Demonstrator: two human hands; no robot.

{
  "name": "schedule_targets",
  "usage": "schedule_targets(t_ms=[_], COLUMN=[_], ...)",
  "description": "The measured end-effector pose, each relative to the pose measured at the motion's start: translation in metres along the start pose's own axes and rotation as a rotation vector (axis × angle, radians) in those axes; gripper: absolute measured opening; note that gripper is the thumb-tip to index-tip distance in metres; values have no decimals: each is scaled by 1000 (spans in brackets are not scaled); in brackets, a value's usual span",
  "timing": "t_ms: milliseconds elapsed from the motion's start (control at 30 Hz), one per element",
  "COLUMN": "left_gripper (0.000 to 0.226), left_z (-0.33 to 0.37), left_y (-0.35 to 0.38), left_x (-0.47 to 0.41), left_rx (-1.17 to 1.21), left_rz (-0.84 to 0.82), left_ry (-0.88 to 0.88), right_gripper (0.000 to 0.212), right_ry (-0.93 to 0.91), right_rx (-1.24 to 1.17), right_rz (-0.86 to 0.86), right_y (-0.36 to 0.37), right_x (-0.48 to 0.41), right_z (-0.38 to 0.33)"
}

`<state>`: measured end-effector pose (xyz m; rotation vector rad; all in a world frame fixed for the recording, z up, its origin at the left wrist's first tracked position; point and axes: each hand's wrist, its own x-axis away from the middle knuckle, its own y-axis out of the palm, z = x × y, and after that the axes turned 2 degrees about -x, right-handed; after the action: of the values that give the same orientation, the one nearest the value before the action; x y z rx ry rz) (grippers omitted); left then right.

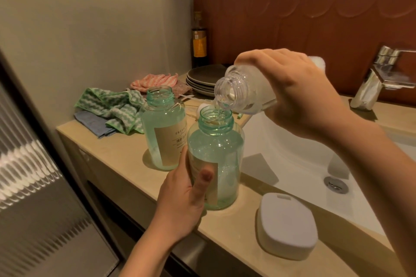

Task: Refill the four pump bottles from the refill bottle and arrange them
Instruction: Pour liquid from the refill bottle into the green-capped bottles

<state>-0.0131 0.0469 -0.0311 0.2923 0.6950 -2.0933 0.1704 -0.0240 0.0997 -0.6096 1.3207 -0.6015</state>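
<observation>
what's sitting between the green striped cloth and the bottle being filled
In the head view, a second open teal bottle stands between the green striped cloth and the bottle being filled.

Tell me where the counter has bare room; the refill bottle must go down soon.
Bare counter lies in front of the striped cloths, left of the far green bottle. A narrower patch sits between the held green bottle and the white box at the front edge. The back corner is crowded: cloths, stacked plates, a dark bottle.
</observation>
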Motion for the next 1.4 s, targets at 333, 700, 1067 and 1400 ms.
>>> schedule_targets(t_ms=[333, 700, 1067, 1400], left_gripper=[74, 73, 74, 76], left_z=[3, 3, 5, 3], left_y=[-1, -1, -1, -1], left_x=[0, -1, -1, -2], left_rx=[23, 21, 43, 40], left_rz=[-7, -13, -9, -11], left_ry=[16, 18, 37, 36], right_gripper=[71, 71, 73, 72], right_ry=[22, 17, 19, 12], right_rx=[-25, -13, -12, -6], right_rz=[-22, -25, -30, -23], right_y=[-4, -5, -4, -4], right_x=[0, 0, 0, -1], right_z=[-2, -3, -3, -3])
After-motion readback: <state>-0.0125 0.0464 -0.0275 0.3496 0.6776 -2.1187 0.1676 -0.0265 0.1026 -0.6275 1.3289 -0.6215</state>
